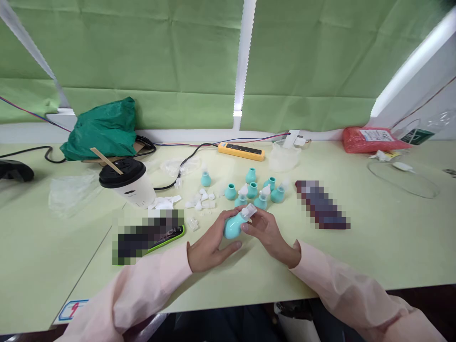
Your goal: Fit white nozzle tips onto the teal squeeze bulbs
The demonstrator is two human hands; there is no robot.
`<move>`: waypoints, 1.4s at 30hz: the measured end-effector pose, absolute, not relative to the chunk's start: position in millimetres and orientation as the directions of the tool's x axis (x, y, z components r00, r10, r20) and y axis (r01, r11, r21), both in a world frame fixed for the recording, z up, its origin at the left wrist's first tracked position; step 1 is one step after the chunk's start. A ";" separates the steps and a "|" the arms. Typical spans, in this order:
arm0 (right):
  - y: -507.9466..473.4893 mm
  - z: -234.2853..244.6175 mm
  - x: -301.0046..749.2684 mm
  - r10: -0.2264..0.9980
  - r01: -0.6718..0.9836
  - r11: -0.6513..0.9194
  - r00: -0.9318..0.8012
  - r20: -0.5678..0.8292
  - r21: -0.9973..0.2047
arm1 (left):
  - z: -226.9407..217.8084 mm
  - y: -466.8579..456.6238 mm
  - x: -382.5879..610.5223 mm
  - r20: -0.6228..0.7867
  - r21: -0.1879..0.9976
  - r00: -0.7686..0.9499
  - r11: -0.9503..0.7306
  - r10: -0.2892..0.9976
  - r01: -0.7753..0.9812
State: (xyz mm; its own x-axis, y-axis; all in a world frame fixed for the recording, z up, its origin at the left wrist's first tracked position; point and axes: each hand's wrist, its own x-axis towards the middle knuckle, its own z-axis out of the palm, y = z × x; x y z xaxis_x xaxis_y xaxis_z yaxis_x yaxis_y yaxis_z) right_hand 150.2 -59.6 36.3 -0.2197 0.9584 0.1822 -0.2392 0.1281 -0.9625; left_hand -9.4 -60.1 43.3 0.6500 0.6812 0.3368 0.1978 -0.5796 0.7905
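Between my hands is a glossy teal squeeze bulb (232,227), tilted, with a clear plastic tip (251,210) pointing up and right. My left hand (210,246) wraps its fingers round the bulb's far side, and the thumb stretches out beneath it. At the neck and clear tip, my right hand (272,233) closes its thumb and fingers; some fingertips are hidden behind the tip. Just beyond stand several more teal bulbs (252,190), some open at the neck, others fitted with tips. Small white and clear plastic parts (201,199) lie scattered to their left.
A lidded paper cup (137,192) with a wooden stick stands left, behind a green-edged phone (166,239). Another blurred dark phone-like object (322,204) lies right. At the back are a yellow power strip (241,152), a green bag (101,128) and a red package (372,139).
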 end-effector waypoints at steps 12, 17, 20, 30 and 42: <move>-58.7 35.0 157.5 0.963 -0.334 -0.011 -0.258 0.080 -0.942 | 60.3 6.7 -77.8 0.368 0.088 0.364 -0.421 0.856 0.903; -58.6 34.4 157.7 0.954 -0.320 -0.025 -0.290 0.073 -0.947 | 54.7 11.6 -87.7 0.107 -0.066 0.312 -0.306 0.944 0.950; -59.1 33.4 158.1 0.941 -0.292 -0.026 -0.330 0.075 -0.956 | 48.7 16.2 -87.6 0.039 -0.020 0.304 -0.304 0.952 0.953; -61.3 33.0 154.0 0.912 -0.170 0.076 -0.387 0.138 -0.982 | 76.6 -8.5 -71.0 0.280 0.722 0.347 -0.435 0.895 0.538; -66.8 34.3 152.2 0.941 0.088 0.231 -0.273 0.200 -0.969 | 55.7 -46.5 -17.7 0.036 0.975 0.484 0.075 0.874 -0.209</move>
State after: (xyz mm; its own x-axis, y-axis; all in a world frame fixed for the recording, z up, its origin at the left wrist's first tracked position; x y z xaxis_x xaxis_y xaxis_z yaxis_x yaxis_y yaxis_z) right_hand 152.2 -66.8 34.3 -0.2734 0.9410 0.1996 0.0878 0.2311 -0.9690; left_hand -17.7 -46.5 55.7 0.4842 0.8742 0.0360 -0.2086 0.0754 0.9751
